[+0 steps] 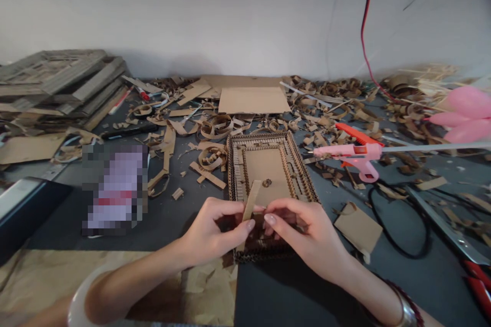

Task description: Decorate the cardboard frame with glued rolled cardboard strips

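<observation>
My left hand (215, 227) is closed, with a narrow cardboard strip (252, 199) pinched between thumb and fingers, one end sticking up. My right hand (303, 227) meets it from the other side, thumb and fingertips pinched together at the lower part of the strip; its fingers partly hide what they grip. Both hands are above the near part of a rectangular cardboard frame (238, 163), edged with rows of corrugated cardboard. A small coiled piece of cardboard (267, 182) sits on its flat middle panel.
A pink glue gun (349, 152) lies right of the frame, near a cardboard square (358, 227) and red-handled scissors (456, 237). At left are a pixelated purple item (117, 189) and stacked wooden-looking frames (72, 82). Cardboard scraps (215, 127) cover the back; pink balloons (468, 112) are far right.
</observation>
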`<action>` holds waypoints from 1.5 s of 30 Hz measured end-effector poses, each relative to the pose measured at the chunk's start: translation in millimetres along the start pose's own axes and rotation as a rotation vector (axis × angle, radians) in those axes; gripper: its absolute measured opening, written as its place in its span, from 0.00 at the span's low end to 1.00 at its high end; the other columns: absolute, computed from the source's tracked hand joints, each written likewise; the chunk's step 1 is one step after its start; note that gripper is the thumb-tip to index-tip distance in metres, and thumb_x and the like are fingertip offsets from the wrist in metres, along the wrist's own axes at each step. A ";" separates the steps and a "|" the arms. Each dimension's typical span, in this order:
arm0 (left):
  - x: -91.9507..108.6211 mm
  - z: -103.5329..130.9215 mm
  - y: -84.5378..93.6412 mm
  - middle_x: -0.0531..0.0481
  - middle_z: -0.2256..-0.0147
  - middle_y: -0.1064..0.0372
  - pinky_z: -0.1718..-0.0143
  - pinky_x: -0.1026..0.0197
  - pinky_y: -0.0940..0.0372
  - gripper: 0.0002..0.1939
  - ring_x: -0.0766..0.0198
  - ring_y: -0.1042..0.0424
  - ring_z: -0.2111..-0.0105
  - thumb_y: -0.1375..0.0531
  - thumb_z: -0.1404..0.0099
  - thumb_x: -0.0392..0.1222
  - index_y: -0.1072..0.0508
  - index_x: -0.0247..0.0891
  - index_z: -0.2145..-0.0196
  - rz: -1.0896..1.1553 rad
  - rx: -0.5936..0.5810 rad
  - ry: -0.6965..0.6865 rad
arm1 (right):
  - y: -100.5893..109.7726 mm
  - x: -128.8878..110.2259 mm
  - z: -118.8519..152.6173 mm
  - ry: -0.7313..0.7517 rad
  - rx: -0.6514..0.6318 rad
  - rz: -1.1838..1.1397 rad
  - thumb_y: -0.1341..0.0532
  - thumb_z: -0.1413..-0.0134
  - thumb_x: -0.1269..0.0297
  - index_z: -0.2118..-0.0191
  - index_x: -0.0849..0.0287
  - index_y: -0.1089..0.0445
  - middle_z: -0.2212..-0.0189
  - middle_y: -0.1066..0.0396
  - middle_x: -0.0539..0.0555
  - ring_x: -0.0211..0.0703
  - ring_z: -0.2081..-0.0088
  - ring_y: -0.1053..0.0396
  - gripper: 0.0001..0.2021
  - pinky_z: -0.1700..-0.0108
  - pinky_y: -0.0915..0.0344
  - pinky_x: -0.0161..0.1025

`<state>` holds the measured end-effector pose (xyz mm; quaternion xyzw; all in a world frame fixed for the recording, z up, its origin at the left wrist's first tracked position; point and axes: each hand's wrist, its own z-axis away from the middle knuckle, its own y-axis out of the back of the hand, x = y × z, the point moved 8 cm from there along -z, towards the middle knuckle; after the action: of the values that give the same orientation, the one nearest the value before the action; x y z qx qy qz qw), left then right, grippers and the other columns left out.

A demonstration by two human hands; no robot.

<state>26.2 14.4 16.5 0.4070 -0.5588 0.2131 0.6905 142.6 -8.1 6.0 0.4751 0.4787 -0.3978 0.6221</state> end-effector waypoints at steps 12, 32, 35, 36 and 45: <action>10.6 6.4 -14.3 0.51 0.85 0.39 0.81 0.69 0.45 0.16 0.70 0.42 0.85 0.51 0.36 0.40 0.26 0.32 0.72 -0.191 -0.185 -0.180 | 18.3 -10.7 1.2 0.078 0.153 -0.117 0.42 0.48 0.61 0.68 0.59 0.31 0.80 0.32 0.49 0.32 0.80 0.36 0.07 0.78 0.37 0.28; -17.8 14.9 -25.6 0.51 0.81 0.34 0.86 0.75 0.44 0.16 0.76 0.42 0.87 0.40 0.44 0.49 0.26 0.31 0.67 0.380 -0.437 0.346 | 16.4 -1.5 -1.4 -0.003 0.095 -0.265 0.43 0.47 0.58 0.64 0.58 0.37 0.78 0.37 0.46 0.30 0.81 0.39 0.09 0.80 0.40 0.29; -22.9 12.7 -22.9 0.52 0.82 0.33 0.88 0.75 0.44 0.17 0.77 0.42 0.89 0.37 0.47 0.49 0.27 0.30 0.68 0.490 -0.341 0.412 | 18.1 -2.0 -1.2 0.008 0.115 -0.303 0.43 0.48 0.57 0.61 0.57 0.39 0.77 0.37 0.46 0.30 0.81 0.38 0.11 0.80 0.39 0.30; -23.1 11.7 -22.2 0.52 0.82 0.33 0.88 0.75 0.44 0.18 0.76 0.41 0.89 0.36 0.49 0.50 0.27 0.30 0.69 0.523 -0.316 0.415 | 17.8 -2.3 -1.5 0.011 0.118 -0.304 0.43 0.48 0.57 0.61 0.57 0.40 0.77 0.38 0.46 0.30 0.81 0.38 0.12 0.80 0.38 0.30; -20.0 4.5 -12.7 0.52 0.83 0.34 0.89 0.74 0.42 0.18 0.75 0.40 0.88 0.36 0.48 0.50 0.29 0.29 0.71 0.606 -0.180 0.353 | 33.1 -14.3 10.0 0.155 0.193 -0.139 0.45 0.44 0.60 0.56 0.56 0.42 0.76 0.36 0.46 0.31 0.80 0.37 0.11 0.77 0.36 0.30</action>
<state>27.4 6.6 -6.3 0.1174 -0.5428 0.4249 0.7148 172.9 -9.6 27.8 0.5276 0.5166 -0.4461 0.5056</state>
